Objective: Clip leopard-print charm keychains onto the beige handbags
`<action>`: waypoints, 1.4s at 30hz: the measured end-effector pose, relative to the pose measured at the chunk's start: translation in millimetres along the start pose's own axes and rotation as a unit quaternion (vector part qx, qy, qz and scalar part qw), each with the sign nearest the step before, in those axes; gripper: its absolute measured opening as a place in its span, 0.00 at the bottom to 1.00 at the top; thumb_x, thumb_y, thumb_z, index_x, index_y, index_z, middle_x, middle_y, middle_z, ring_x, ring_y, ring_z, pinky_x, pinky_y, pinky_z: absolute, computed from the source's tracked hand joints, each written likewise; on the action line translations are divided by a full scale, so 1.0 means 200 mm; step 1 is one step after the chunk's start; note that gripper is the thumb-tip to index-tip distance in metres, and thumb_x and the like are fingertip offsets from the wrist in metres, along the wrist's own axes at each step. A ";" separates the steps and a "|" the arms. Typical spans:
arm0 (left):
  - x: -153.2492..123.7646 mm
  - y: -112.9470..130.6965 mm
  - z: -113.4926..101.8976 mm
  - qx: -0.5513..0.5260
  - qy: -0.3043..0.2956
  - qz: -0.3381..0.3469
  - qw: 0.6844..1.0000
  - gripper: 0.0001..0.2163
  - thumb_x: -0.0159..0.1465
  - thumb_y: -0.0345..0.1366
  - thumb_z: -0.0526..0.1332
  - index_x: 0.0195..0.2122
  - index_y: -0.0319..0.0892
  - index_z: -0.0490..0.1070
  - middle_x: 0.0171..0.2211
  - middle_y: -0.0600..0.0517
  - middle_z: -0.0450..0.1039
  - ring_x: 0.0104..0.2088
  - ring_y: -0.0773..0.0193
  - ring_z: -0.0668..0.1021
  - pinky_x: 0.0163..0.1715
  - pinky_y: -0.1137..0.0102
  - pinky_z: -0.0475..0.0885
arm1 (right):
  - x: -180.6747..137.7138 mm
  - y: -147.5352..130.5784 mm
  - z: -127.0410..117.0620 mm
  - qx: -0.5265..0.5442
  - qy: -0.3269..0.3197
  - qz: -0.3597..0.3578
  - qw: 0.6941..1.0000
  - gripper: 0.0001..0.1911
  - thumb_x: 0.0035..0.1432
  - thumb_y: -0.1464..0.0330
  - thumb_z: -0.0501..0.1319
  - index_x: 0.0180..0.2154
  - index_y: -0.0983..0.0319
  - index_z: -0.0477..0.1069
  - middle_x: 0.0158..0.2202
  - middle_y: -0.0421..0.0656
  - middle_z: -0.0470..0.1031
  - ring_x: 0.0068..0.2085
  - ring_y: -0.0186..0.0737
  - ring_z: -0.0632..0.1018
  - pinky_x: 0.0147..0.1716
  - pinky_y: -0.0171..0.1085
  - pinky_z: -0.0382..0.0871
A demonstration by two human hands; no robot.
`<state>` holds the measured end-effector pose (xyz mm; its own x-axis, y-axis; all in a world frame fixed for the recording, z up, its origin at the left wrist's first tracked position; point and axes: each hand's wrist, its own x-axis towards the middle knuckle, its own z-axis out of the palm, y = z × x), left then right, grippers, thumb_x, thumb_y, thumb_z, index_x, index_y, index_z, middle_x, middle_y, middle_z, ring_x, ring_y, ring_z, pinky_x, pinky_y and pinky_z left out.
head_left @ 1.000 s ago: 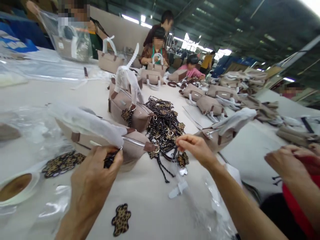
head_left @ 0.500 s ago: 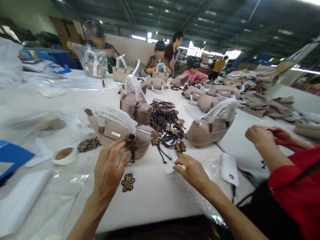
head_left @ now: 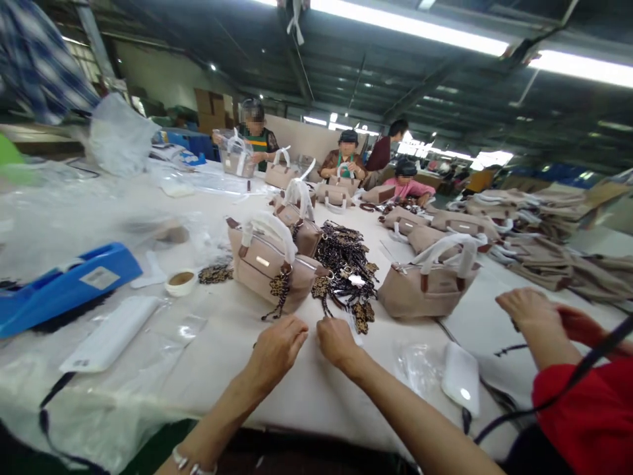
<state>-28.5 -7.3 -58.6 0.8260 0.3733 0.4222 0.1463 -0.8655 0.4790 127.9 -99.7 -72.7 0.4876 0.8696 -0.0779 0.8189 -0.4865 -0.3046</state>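
Note:
My left hand is closed low over the table, fingers pressed together; what they hold, if anything, is hidden. A tiny dark edge shows beside its knuckles. Close by on the right, my right hand is also closed, its fingertips turned away from view. Just beyond them a beige handbag with white-wrapped handles stands with a leopard-print charm hanging from its ring. Right of it lies a heap of leopard-print charms with dark braided cords. Another beige handbag stands further right.
A tape roll, leopard-print pieces, a white power bank and a blue bin lie left. Another white power bank is right, beside a red-sleeved co-worker's hands. More bags and people are at the back.
My hands have come together in front of the near handbag and closed. The loose leopard-print patch seen on the table no longer shows. The view has shifted left and up.

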 end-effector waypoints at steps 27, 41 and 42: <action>0.24 0.23 0.63 -0.475 -0.225 -0.116 0.843 0.20 0.64 0.49 0.47 0.27 0.39 0.67 0.24 0.52 0.69 0.22 0.67 0.71 0.25 0.71 0.66 | -0.13 0.17 -0.42 0.575 0.133 0.126 0.798 0.20 0.43 0.57 0.71 0.32 0.63 0.72 0.25 0.42 0.77 0.26 0.39 0.79 0.18 0.32 0.71; 0.19 0.26 0.58 -0.298 -0.202 -0.050 0.932 0.10 0.60 0.37 0.58 0.41 0.41 0.73 0.38 0.48 0.74 0.38 0.58 0.74 0.43 0.66 0.68 | -0.23 -0.04 -0.89 0.612 0.358 -0.062 0.702 0.13 0.43 0.64 0.72 0.32 0.59 0.73 0.30 0.39 0.77 0.30 0.35 0.79 0.27 0.34 0.77; 0.17 0.25 0.53 -0.290 -0.193 -0.028 0.937 0.17 0.58 0.39 0.62 0.48 0.43 0.70 0.45 0.47 0.72 0.43 0.56 0.73 0.47 0.65 0.67 | -0.25 -0.06 -0.90 0.589 0.377 -0.069 0.712 0.12 0.45 0.63 0.71 0.32 0.58 0.74 0.29 0.38 0.77 0.29 0.35 0.79 0.28 0.35 0.77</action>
<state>65.6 -74.0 -101.6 0.9777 0.1668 0.1278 -0.0329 -0.4790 0.8772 147.9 -152.8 106.6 0.8140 0.3947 0.4262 0.2696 0.3932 -0.8791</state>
